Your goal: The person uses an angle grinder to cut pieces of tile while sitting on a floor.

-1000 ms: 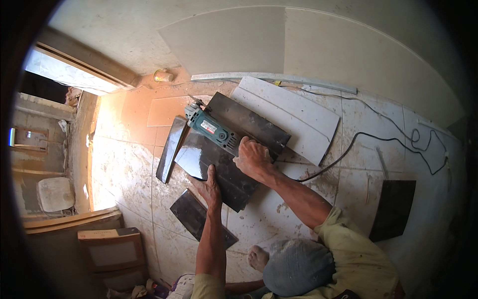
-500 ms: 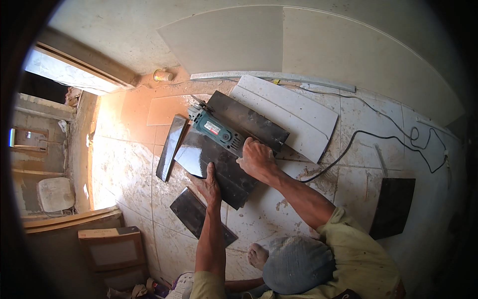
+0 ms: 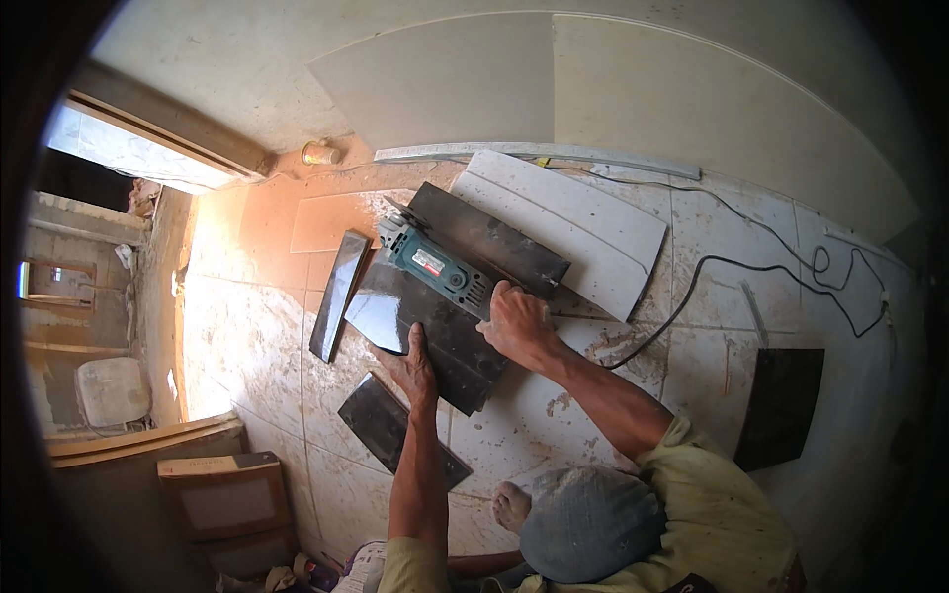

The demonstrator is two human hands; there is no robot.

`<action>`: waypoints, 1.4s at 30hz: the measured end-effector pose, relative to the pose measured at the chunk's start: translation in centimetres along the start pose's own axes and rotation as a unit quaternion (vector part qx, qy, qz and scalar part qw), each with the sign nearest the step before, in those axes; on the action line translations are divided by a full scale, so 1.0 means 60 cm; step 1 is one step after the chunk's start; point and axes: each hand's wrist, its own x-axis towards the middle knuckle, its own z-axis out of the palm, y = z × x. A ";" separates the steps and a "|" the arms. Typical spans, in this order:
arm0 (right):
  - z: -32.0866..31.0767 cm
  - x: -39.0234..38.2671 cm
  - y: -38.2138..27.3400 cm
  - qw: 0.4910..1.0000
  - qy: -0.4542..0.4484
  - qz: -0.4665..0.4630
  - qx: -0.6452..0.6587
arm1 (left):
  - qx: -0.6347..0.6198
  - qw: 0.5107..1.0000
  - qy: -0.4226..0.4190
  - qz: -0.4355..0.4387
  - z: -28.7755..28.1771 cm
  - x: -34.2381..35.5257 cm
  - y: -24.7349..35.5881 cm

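Note:
In my right hand [image 3: 519, 323] is the rear end of a teal angle grinder [image 3: 435, 265], fingers wrapped round it. Its disc [image 3: 403, 211] stands edge-on at the far left end, by a dark strip of tile. The grinder lies over a glossy black tile [image 3: 450, 351]. My left hand [image 3: 407, 368] grips this tile's near left edge, thumb laid on top and fingers at the edge, partly hidden. Beyond the grinder is another dark tile piece [image 3: 494, 237]. Whether the disc is turning cannot be seen.
A narrow black offcut [image 3: 339, 295] and a dark tile piece [image 3: 393, 425] lie nearby. White tiles [image 3: 583, 232] are stacked behind. A black cable [image 3: 712, 260] runs right across the dusty floor. Another dark tile [image 3: 781, 407] lies right; cardboard boxes [image 3: 222, 494] stand left.
The grinder and my right hand have shifted slightly to the right and nearer along the black tile. My left hand keeps its hold on the tile, almost unmoved.

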 end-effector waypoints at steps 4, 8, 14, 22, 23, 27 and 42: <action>-0.003 -0.007 0.002 1.000 -0.003 0.002 0.003 | -0.007 1.000 -0.006 0.009 -0.002 0.001 -0.006; -0.001 -0.014 0.011 0.999 -0.013 -0.002 -0.036 | 0.014 1.000 -0.002 0.006 -0.002 0.000 -0.001; 0.004 -0.022 0.021 0.999 -0.021 -0.002 -0.038 | 0.009 1.000 0.004 0.018 -0.003 0.002 -0.007; -0.009 -0.041 0.027 0.998 -0.029 0.012 -0.050 | 0.013 1.000 -0.006 0.019 -0.001 0.000 0.000; -0.009 -0.043 0.027 0.998 -0.029 0.014 -0.051 | 0.005 1.000 -0.005 0.019 -0.001 0.001 -0.003; -0.009 -0.051 0.035 0.999 -0.018 0.003 -0.039 | 0.016 1.000 -0.004 0.014 -0.004 0.001 -0.008; -0.019 -0.077 0.056 0.999 -0.045 0.016 -0.022 | 0.004 1.000 -0.010 0.014 -0.002 0.001 -0.005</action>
